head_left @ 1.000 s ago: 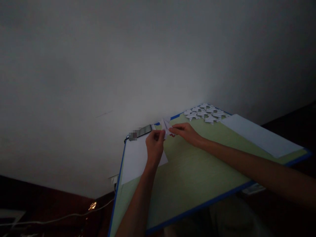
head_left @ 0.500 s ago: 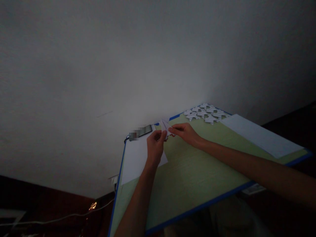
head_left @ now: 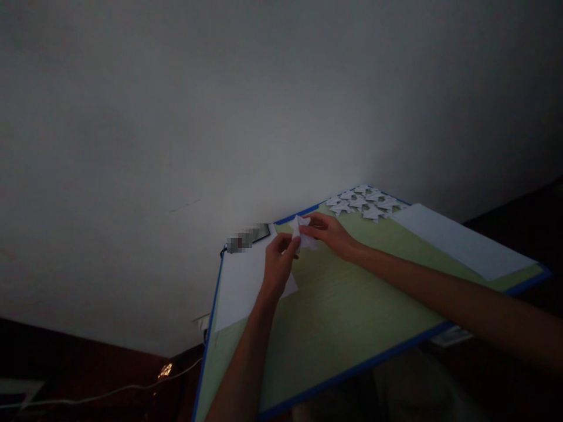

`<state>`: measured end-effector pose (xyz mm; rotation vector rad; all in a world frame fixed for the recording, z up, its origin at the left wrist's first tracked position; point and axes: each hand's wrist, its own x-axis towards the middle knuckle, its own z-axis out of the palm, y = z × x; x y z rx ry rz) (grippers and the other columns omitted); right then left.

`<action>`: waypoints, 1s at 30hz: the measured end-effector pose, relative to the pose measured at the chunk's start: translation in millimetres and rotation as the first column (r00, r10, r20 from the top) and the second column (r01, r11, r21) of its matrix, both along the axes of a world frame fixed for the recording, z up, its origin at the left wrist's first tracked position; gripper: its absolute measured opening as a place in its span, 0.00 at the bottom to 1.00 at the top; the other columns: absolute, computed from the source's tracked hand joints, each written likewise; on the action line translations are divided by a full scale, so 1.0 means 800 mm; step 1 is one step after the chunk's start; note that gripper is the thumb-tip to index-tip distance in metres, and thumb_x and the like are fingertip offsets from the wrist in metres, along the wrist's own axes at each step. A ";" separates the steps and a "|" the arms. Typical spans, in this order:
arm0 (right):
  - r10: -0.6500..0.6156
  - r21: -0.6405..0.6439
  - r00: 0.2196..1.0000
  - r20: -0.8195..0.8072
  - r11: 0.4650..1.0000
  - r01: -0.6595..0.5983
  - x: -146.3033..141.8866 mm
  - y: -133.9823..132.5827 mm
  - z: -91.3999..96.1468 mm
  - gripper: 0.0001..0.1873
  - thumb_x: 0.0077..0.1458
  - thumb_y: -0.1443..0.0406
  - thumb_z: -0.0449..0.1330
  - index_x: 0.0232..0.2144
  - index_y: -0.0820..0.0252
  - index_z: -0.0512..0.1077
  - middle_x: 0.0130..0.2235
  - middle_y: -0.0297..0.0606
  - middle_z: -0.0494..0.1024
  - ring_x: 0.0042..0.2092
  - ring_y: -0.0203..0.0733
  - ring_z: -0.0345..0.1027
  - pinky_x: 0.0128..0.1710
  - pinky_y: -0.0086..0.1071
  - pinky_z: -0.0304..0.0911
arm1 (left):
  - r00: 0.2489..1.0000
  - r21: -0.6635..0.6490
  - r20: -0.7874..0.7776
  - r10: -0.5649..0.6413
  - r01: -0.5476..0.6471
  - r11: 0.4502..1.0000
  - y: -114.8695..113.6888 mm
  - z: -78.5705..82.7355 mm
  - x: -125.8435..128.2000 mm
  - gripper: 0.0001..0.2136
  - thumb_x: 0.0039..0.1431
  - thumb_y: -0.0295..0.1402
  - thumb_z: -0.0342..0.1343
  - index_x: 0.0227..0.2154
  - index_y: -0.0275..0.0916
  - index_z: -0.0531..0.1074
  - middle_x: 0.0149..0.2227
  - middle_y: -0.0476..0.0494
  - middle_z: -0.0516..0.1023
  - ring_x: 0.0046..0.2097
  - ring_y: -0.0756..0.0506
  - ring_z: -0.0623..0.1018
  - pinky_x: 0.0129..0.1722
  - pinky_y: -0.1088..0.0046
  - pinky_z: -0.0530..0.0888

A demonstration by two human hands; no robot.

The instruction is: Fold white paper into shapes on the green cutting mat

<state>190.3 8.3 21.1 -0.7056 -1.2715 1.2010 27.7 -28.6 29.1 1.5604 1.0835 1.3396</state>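
Observation:
Between my two hands is a small piece of folded white paper [head_left: 298,227], held above the far side of the green table [head_left: 352,305]. My left hand [head_left: 278,261] pinches its lower left part between thumb and fingers. From the right, my right hand [head_left: 329,234] grips its other side with thumb and forefinger. Some of the folds are hidden behind my fingers. Past my right hand, several folded white paper shapes with pointed corners [head_left: 363,202] lie grouped at the table's far corner.
White paper sheets [head_left: 240,278] lie under and left of my left hand. Another stack of white paper [head_left: 461,240] lies along the right side. A phone-like device [head_left: 259,233], partly blurred out, rests at the back left edge. The wall [head_left: 264,117] stands right behind the table.
The folded paper has turned and its shape differs: the broad point facing up is now narrower, with flaps spread to the right. Both hands have shifted only slightly.

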 end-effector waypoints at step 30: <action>-0.217 0.336 0.591 0.777 0.937 -0.098 0.022 0.022 -0.036 0.11 0.60 0.68 0.61 0.43 0.63 0.80 0.45 0.46 0.77 0.37 0.39 0.74 0.41 0.32 0.67 | 0.719 0.217 -0.672 0.176 -0.037 0.976 0.007 -0.029 -0.007 0.10 0.60 0.28 0.56 0.41 0.37 0.81 0.33 0.41 0.80 0.35 0.44 0.77 0.42 0.65 0.73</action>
